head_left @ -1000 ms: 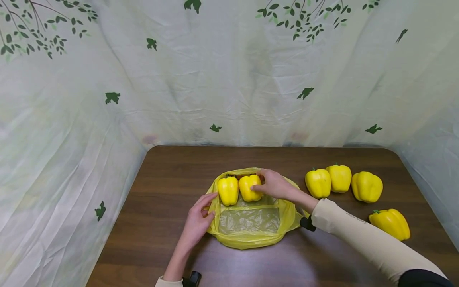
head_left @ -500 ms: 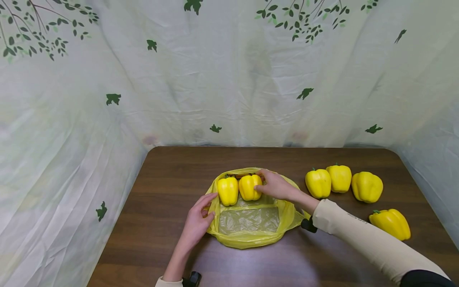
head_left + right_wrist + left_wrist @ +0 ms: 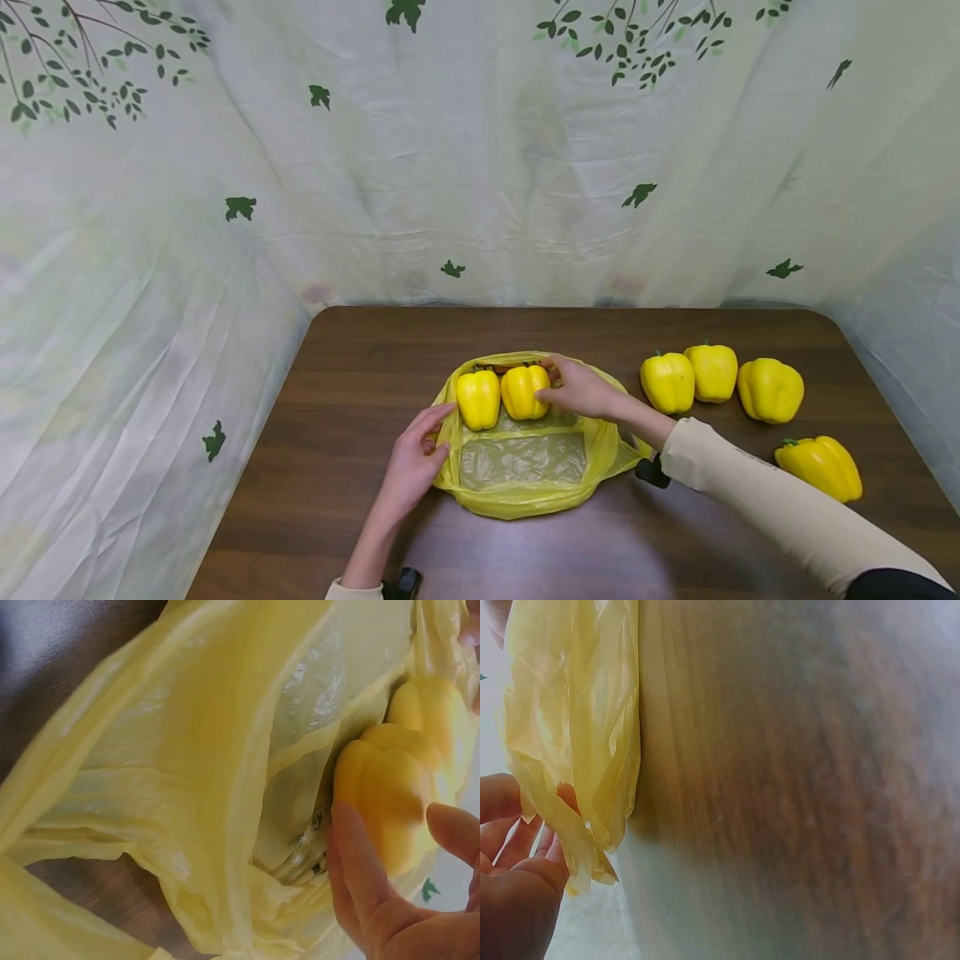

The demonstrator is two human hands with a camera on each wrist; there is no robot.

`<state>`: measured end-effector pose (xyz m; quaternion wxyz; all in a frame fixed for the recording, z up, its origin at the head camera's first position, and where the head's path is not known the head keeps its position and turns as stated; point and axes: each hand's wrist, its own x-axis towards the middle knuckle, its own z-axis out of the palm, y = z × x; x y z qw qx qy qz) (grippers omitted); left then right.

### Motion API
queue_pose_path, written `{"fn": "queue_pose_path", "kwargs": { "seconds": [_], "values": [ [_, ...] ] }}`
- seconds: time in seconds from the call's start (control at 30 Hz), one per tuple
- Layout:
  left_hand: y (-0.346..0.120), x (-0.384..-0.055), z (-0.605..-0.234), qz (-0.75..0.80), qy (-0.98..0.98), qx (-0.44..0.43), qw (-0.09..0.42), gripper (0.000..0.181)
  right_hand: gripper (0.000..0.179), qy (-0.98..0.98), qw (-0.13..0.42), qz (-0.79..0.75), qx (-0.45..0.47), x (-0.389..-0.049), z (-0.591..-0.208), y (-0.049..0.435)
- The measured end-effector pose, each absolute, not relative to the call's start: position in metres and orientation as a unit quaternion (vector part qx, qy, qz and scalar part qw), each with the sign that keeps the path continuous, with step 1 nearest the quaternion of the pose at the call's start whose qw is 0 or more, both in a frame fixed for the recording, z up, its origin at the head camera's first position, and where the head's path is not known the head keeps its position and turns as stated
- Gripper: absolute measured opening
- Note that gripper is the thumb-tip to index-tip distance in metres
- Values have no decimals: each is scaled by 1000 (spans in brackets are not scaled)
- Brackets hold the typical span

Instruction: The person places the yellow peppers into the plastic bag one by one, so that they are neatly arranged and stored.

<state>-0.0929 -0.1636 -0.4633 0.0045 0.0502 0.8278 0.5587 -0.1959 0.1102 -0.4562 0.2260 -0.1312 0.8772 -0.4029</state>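
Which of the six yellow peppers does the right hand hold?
In the head view, the right pepper of the two in the bag: the right hand curls thumb and fingers around only it, not its left neighbour.

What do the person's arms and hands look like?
The left hand and right hand wear no gloves. The left sleeve and right sleeve are cream; the right one has a dark marking, too small to read, and a black part. A black object sits at each wrist.

the peppers [image 3: 523,393] and bag [image 3: 525,502] are yellow, the table [image 3: 367,367] brown (wood-grained).
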Motion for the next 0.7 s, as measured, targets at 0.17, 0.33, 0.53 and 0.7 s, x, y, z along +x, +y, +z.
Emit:
{"fn": "queue_pose_path", "kwargs": {
  "seconds": [0.17, 0.33, 0.53, 0.7],
  "values": [
    [-165, -93, -464, 561, 826, 48, 8, 52, 59, 867, 237, -421, -124, -193, -452, 115],
    [-166, -93, -463, 564, 824, 50, 6, 52, 56, 866, 231, -425, -127, -189, -447, 119],
    [-169, -94, -473, 558, 829, 48, 0, 53, 54, 875, 204, -412, -151, -182, -443, 125],
    [-175, -101, -501, 559, 828, 41, -11, 56, 53, 885, 178, -402, -156, -172, -441, 131]
  ]
}}
